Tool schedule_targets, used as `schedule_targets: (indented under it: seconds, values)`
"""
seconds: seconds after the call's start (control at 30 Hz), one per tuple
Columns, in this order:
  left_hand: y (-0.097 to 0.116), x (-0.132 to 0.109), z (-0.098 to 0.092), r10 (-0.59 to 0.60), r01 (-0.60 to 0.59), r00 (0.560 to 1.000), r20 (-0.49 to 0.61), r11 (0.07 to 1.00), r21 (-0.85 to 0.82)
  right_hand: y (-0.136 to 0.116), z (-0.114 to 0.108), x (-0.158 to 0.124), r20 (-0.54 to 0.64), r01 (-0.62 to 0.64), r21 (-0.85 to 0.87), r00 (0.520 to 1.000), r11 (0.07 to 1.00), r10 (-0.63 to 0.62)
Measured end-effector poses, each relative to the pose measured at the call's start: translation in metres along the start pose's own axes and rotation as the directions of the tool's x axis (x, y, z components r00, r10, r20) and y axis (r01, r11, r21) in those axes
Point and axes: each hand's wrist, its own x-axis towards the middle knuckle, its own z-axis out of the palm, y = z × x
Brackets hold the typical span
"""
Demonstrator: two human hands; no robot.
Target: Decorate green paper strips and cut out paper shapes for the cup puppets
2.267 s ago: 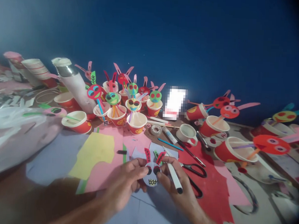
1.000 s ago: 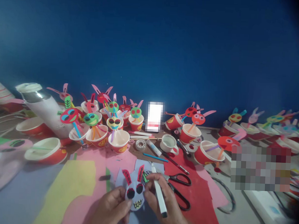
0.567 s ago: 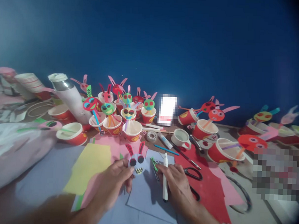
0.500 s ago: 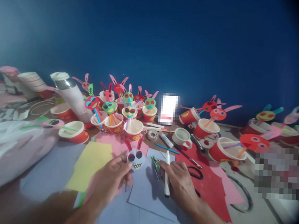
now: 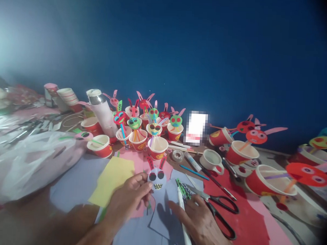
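My left hand (image 5: 139, 190) is closed in a pinch on a lavender paper rabbit face (image 5: 159, 177), which has red ears, black eyes and yellow teeth outlined in black. My right hand (image 5: 199, 218) is low over the blue-grey paper (image 5: 159, 216), with a white marker (image 5: 181, 202) running along its thumb side. The marker seems tucked in the hand, though its grip is partly hidden. Just beyond the fingers lie green paper cutouts with black lines (image 5: 186, 191). Beside the same hand are open scissors with black handles (image 5: 225, 204).
Red paper cups (image 5: 157, 147) holding paper faces on sticks stand along the back and right. A flask (image 5: 103, 112) leans behind them. Nearer are a white mug (image 5: 212, 160), tape roll (image 5: 177, 155), glue tube (image 5: 192, 161), red paper (image 5: 246, 220) and plastic bag (image 5: 28, 163).
My view has swung left. My right hand has moved down toward me with the marker, uncovering more of the scissors and green cutouts. My left hand still pinches the paper face.
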Motion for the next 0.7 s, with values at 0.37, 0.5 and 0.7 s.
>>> schedule_targets:
  seconds: [0.37,0.5,0.7]
  values:
    - [0.009,-0.019,-0.107,-0.018,0.056,0.990,-0.142,0.962,0.267,-0.013,0.009,0.002,-0.058,-0.052,-0.018,0.997,0.998,0.051]
    - [0.006,-0.012,-0.105,-0.064,0.076,0.997,-0.048,0.940,0.331,-0.016,0.011,0.004,-0.053,-0.055,-0.056,0.997,0.997,0.052]
    - [0.006,-0.001,-0.102,-0.042,0.053,0.998,-0.037,0.922,0.383,-0.018,0.013,0.003,0.019,-0.108,-0.019,0.994,0.994,0.109]
